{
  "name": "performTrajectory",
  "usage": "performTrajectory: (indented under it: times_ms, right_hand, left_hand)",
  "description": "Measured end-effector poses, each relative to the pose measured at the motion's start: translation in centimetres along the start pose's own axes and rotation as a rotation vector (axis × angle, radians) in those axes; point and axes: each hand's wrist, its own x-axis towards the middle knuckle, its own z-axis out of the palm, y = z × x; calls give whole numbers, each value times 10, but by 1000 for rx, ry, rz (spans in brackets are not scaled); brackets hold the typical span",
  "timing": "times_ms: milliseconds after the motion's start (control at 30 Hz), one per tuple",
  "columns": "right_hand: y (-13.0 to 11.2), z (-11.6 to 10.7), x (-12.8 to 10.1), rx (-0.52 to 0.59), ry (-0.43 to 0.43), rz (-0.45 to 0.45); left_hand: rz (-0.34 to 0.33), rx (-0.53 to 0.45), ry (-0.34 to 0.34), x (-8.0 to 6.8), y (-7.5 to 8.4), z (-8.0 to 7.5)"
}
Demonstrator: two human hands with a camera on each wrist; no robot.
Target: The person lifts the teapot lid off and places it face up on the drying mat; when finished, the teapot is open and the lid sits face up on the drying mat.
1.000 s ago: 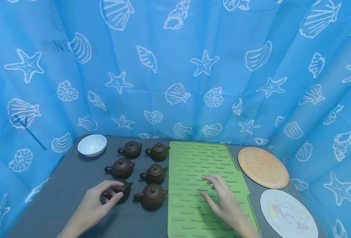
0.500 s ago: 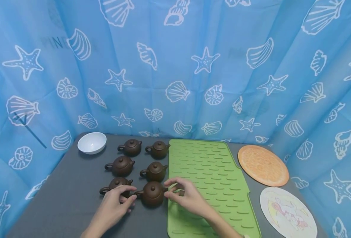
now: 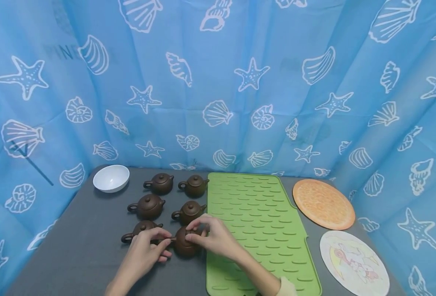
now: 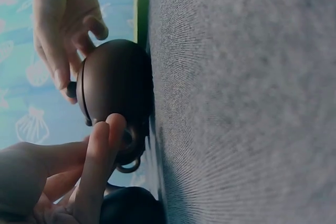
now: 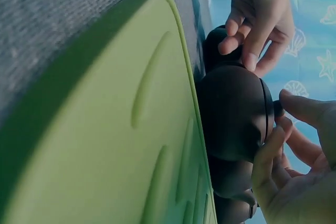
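A dark brown teapot (image 3: 183, 247) stands at the front of the right-hand column of teapots, beside the green mat. My left hand (image 3: 144, 251) pinches its handle from the left. From the right, my right hand (image 3: 218, 239) reaches over the top, thumb and finger pinching the knob (image 5: 278, 108) of its lid. In the left wrist view the lid sits on the teapot body (image 4: 115, 82). Another teapot (image 3: 141, 228) stands just beyond my left fingers, partly covered by them. Close behind the held teapot is one more teapot (image 3: 190, 210).
Farther back stand several more teapots (image 3: 148, 206) in two columns, handles to the left. A white bowl (image 3: 111, 178) is at the back left. The green mat (image 3: 254, 230) lies right of the teapots. Two round flat discs, one orange (image 3: 323, 204) and one white (image 3: 354, 263), lie farther right.
My left hand has left the front left teapot and moved right to the other teapot's handle. My right hand has come left from over the mat onto that teapot's lid knob.
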Motion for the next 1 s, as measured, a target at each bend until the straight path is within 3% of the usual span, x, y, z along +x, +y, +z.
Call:
performTrajectory:
  times_ms: [233, 467, 767, 1000]
  right_hand:
    - [-1, 1, 1, -35, 13, -11]
    - [-3, -2, -2, 25, -9, -10]
    - [-8, -19, -13, 104, -31, -100]
    - [-3, -34, -22, 152, -20, -74]
  left_hand:
    - [-19, -22, -14, 4, -1, 0]
    - [-37, -18, 5, 4, -1, 0]
    - [-85, 16, 28, 4, 5, 1]
    - [-100, 10, 26, 2, 6, 2]
